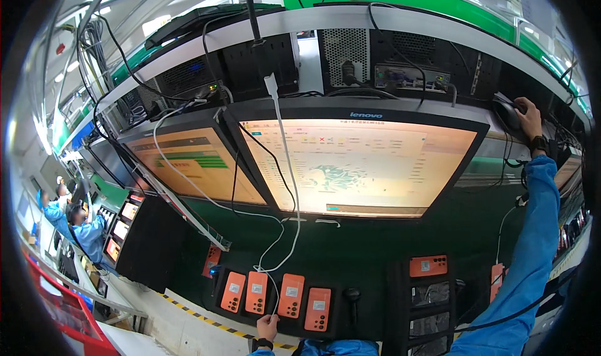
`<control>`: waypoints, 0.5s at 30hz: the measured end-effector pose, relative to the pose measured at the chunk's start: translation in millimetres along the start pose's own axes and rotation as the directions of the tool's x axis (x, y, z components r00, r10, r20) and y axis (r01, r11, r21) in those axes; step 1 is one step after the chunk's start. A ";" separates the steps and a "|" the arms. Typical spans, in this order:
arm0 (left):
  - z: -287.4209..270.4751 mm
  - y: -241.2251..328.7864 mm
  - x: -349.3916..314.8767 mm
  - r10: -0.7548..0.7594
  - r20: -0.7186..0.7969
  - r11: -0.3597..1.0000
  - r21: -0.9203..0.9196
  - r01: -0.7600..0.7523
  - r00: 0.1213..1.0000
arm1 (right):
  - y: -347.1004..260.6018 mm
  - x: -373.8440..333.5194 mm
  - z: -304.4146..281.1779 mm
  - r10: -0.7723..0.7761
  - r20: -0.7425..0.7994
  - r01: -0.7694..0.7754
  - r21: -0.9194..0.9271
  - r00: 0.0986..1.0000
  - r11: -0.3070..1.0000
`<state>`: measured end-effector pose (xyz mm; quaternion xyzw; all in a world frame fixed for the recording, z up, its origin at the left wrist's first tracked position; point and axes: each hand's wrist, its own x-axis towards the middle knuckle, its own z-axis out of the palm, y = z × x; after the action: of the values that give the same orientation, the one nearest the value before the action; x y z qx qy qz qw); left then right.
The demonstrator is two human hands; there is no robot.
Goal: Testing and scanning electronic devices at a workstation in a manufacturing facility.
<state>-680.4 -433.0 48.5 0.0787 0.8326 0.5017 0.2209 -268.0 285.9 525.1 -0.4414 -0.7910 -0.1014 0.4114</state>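
Six o'clock: left hand is pinching a white cable by orange phones, apparently lined up for easy reach. Near three o'clock: right hand is resting, fingers curled over a mouse.

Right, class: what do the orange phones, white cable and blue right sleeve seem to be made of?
Phones: smooth, evenly coloured backs, perhaps plastic or coated glass; the look leaves it open.
Cable: probably a flexible plastic or rubber sheath, as it hangs in smooth, even curves; any core is hidden.
Sleeve: apparently thin fabric, since it gathers in soft creases; fibre unclear.
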 end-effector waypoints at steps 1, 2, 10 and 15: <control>-1.0 -1.7 0.2 -0.002 -0.002 1.000 0.001 0.002 1.000 | -3.8 -0.1 1.4 0.013 0.017 -0.013 0.002 1.000 1.000; -1.9 0.2 0.4 -0.019 -0.003 0.999 0.030 0.019 1.000 | -3.2 -0.4 -0.3 0.014 0.016 -0.014 0.000 1.000 1.000; -0.9 3.6 1.8 -0.079 0.003 0.995 0.068 0.078 0.997 | 3.9 2.1 -0.3 0.023 0.019 -0.023 0.019 1.000 1.000; 0.3 -3.8 5.6 -0.073 -0.011 0.996 0.051 0.073 0.997 | 1.8 1.5 -1.3 0.021 0.004 -0.021 -0.041 1.000 0.999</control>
<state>-684.9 -432.6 43.4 0.0515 0.8486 0.4721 0.2330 -266.3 287.2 526.8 -0.4583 -0.7848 -0.1123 0.4018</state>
